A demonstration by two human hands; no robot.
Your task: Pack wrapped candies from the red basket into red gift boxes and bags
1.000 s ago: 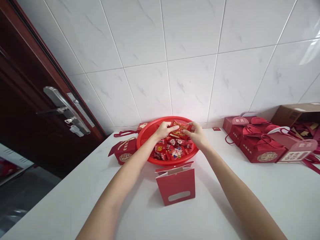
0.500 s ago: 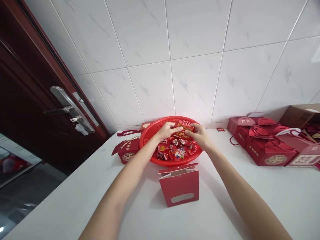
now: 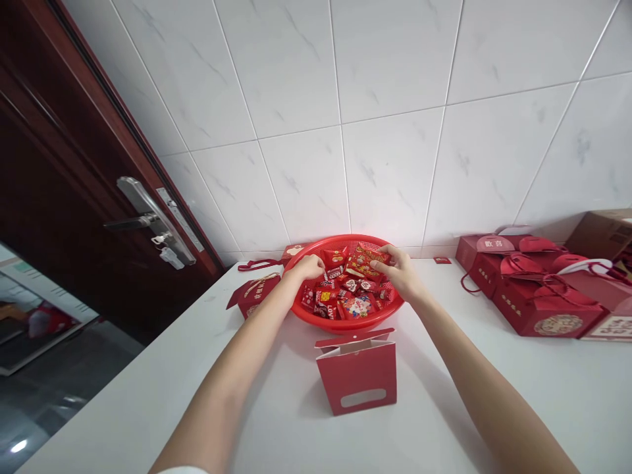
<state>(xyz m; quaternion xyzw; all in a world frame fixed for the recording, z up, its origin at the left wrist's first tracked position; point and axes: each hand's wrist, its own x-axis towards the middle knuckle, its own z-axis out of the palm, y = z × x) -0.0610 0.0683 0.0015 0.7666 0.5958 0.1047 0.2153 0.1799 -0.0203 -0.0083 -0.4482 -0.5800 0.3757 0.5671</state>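
A red plastic basket (image 3: 351,325) holds several wrapped candies (image 3: 356,305). My right hand (image 3: 399,268) pinches the edge of a red-and-gold candy packet (image 3: 364,263) at the basket's right side. Over the left side of the basket is my left hand (image 3: 309,267), its fingers curled together above the candies. Whatever those fingers hold, if anything, is hidden. In front of the basket a red paper gift box (image 3: 358,378) stands upright on the white table, its top flaps raised.
A red box (image 3: 255,294) with a cord handle is left of the basket, near a ribbon (image 3: 259,264). Several closed red gift boxes (image 3: 548,303) sit at the right, with a cardboard carton (image 3: 600,234) behind. A tiled wall (image 3: 390,171) borders the table; a door (image 3: 64,197) is at left.
My left hand has moved away from the candy packet, leftward and lower over the basket. My right hand stays at the packet. The view has shifted slightly.
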